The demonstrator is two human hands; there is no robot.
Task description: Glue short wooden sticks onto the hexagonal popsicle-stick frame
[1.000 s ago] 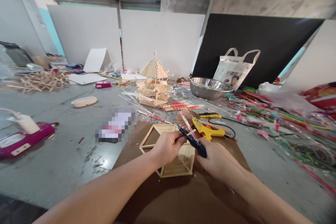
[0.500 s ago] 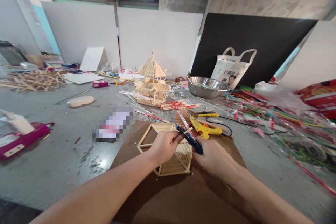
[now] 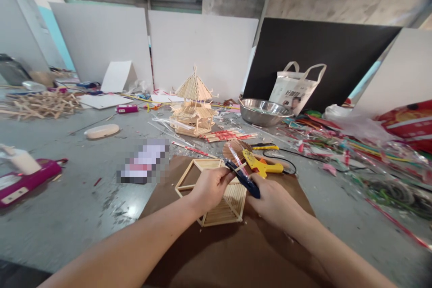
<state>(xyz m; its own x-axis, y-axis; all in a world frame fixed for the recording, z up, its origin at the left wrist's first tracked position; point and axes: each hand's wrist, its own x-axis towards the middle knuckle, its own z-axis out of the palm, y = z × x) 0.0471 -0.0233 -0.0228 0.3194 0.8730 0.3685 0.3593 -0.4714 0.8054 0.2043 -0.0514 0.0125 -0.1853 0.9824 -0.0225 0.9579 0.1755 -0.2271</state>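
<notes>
My left hand (image 3: pixel 209 187) is closed in a pinch on a thin wooden stick (image 3: pixel 241 169) held over a hexagonal stick frame (image 3: pixel 216 207). My right hand (image 3: pixel 274 203) grips blue-handled cutters (image 3: pixel 243 180), whose jaws meet the stick. The frame, partly filled with glued sticks, lies on brown paper (image 3: pixel 219 252). A yellow glue gun (image 3: pixel 261 164) rests just beyond my hands, beside a fan-shaped stick piece (image 3: pixel 236 147).
A finished stick pavilion (image 3: pixel 194 103) stands further back, with loose sticks (image 3: pixel 229 135) beside it. A steel bowl (image 3: pixel 263 112) and white tote bag (image 3: pixel 297 87) sit right of it. Coloured wrappers (image 3: pixel 354 153) litter the right; a pink box (image 3: pixel 23 180) lies left.
The view has drifted slightly, shifting everything a little left. Both hands keep the same grip on the stick and cutters.
</notes>
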